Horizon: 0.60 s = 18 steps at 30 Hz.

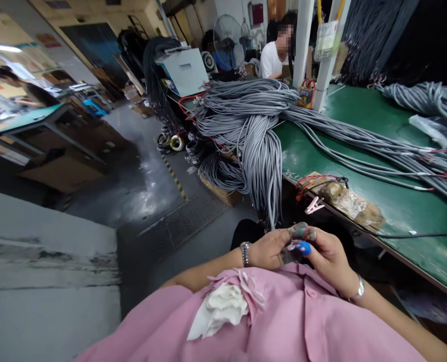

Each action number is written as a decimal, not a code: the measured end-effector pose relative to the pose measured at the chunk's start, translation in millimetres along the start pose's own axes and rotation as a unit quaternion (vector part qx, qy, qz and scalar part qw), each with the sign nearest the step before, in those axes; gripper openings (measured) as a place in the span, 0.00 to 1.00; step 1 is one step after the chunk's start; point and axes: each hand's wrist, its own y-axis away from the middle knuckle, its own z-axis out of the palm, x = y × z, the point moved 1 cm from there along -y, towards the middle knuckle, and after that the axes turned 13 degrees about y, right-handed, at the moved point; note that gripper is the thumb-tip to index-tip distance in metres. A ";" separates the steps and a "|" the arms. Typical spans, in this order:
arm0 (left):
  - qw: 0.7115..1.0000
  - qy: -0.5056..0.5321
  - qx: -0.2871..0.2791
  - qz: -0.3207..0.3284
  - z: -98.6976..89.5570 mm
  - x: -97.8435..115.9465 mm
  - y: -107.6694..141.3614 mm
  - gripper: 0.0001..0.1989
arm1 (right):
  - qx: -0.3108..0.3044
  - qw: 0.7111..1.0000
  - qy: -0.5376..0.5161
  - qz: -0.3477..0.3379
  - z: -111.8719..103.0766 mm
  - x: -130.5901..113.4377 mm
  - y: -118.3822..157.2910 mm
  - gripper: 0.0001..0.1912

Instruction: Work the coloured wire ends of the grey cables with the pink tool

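Observation:
My left hand (270, 249), with a metal watch (245, 254) at the wrist, meets my right hand (332, 260) in front of my pink shirt. A silver bracelet (360, 286) circles the right wrist. Dirty grey-green coverings (298, 230) show on fingertips where the hands touch, and a blue covering (303, 247) is on the right thumb. Both hands have their fingers closed together. A tiny pale bit shows between them, too small to name. Just beyond my hands, a thick bundle of grey cables (263, 161) hangs over the table edge.
The green table (400, 208) carries long grey cables (381, 146). Near its edge are a taped block (359, 206) and a pink clip (314, 205). A light-blue machine (184, 70) stands behind the bundle. A co-worker in white (271, 58) sits at the back.

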 end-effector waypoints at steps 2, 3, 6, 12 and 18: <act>0.999 -0.017 0.043 -0.028 9.1 -4.3 -7.7 0.24 | 0.033 0.999 -0.002 0.017 3.4 -2.6 -1.6 0.09; 0.996 -0.028 0.078 -0.034 12.0 -6.2 -9.1 0.23 | 0.058 0.998 -0.011 0.033 5.2 -1.9 -1.2 0.11; 0.986 -0.061 0.156 -0.020 16.3 -9.6 -6.8 0.24 | 0.101 0.992 -0.016 0.077 11.1 3.1 1.6 0.14; 0.974 -0.132 0.182 -0.016 20.6 -14.0 -1.9 0.30 | 0.082 0.987 0.118 0.078 16.5 -0.3 -3.0 0.06; 0.961 -0.190 0.196 -0.049 25.3 -15.3 -5.6 0.32 | 0.075 0.976 0.183 0.091 20.3 1.2 -7.5 0.12</act>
